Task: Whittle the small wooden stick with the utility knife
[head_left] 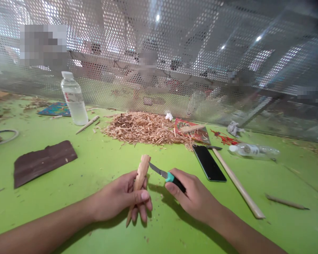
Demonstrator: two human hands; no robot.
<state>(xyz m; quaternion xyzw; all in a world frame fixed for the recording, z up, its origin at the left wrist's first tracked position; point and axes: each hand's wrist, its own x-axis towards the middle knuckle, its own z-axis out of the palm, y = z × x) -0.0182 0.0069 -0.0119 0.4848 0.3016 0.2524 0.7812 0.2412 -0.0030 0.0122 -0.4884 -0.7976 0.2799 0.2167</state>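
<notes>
Over smooth green table [98, 165] | left fingers [143, 212] curled round notched, tapering wooden stick [141, 174] | right fingers [180, 176] clasping teal-black knife [170, 177]

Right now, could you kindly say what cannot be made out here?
All in the head view:
Knife: handle end, hidden by the right hand.
Stick: middle, covered by the left hand.
Loop: left part, cut off by the edge.
Upright bottle: label text, too small.
Mesh: details beyond, blurred and screened by it.
</notes>
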